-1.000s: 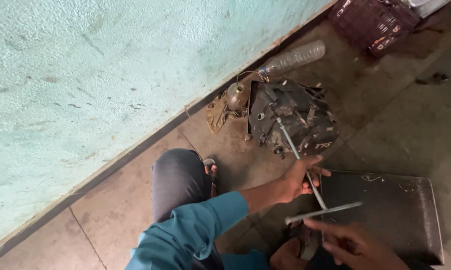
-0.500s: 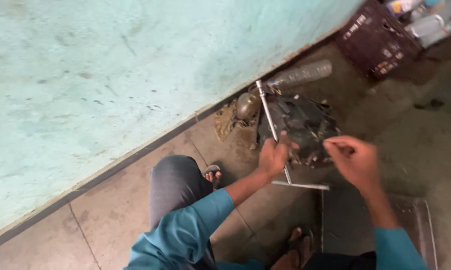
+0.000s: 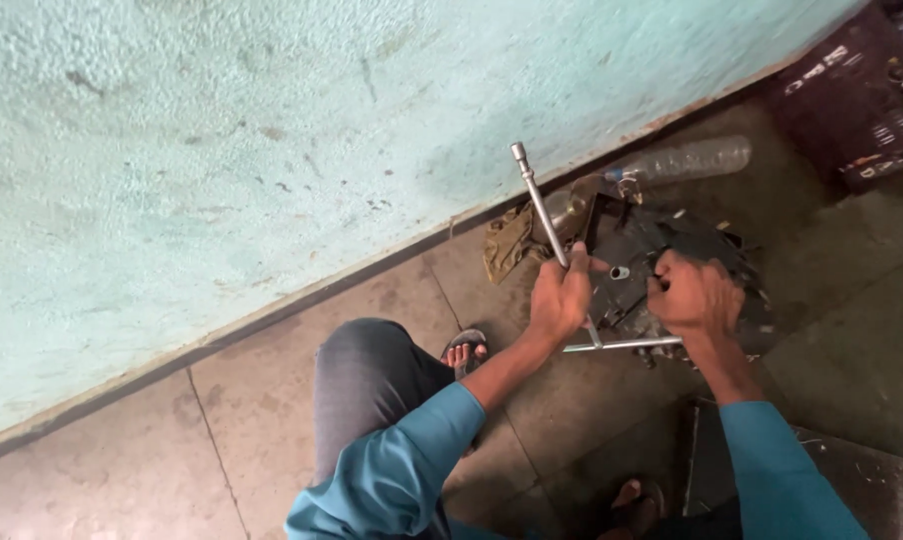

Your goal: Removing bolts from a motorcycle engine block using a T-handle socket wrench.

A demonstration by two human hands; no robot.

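A dark, greasy engine part (image 3: 671, 270) lies on the floor by the wall. My left hand (image 3: 561, 292) is shut around the long shaft of a silver cross-shaped wrench (image 3: 541, 210), whose socket end sticks up toward the wall. The wrench's cross arm (image 3: 621, 345) runs right, under my right hand. My right hand (image 3: 693, 295) is closed and rests on the engine part, next to a small metal tube; what it grips is hidden. Both sleeves are teal.
A turquoise wall (image 3: 271, 130) fills the upper left. An empty plastic bottle (image 3: 686, 160) and a crumpled rag (image 3: 511, 240) lie at its foot. A dark crate (image 3: 851, 100) stands top right, a black tray (image 3: 851, 480) bottom right. My knee (image 3: 366, 370) and sandalled foot (image 3: 463, 352) are close.
My left hand has swung the wrench upright from low over the tray toward the wall. My right hand has come from near the tray onto the engine part.
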